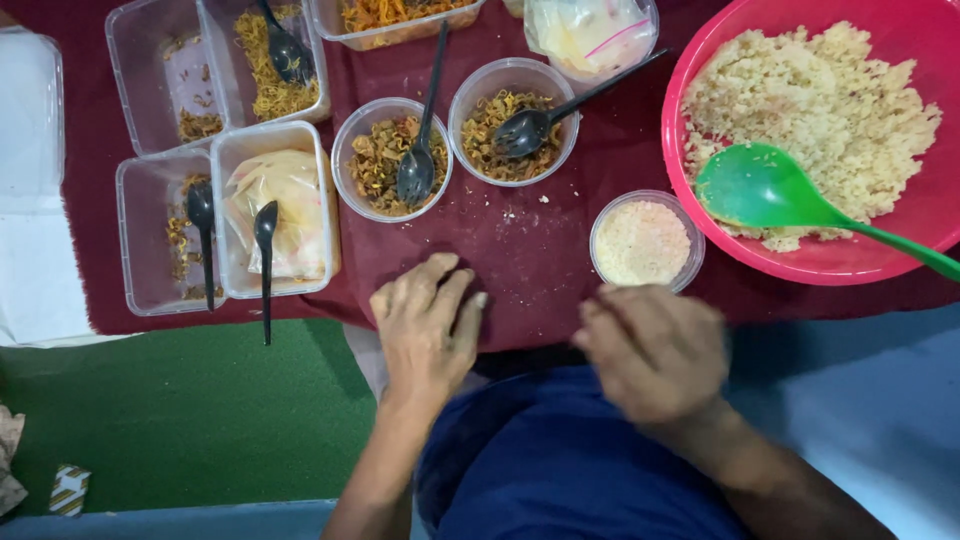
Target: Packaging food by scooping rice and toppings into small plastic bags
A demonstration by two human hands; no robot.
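Note:
My left hand (428, 325) lies palm down on the near edge of the dark red cloth (520, 250), fingers slightly apart, holding nothing. My right hand (655, 350) hovers at the cloth's edge with the fingers curled in; I cannot see anything in it. Just beyond it stands a small round tub of pale crumbs (645, 240). Two round tubs of brownish fried bits (390, 155) (512, 120) each carry a black spoon. At right a big pink bowl (810, 265) holds rice and a green spoon (770, 190).
Clear rectangular tubs (272, 210) (160, 235) (215, 70) with fried shreds, bagged food and black spoons stand at left. Another tub (395, 20) and a bagged round tub (590, 35) sit at the far edge. Green floor (200, 410) lies below left.

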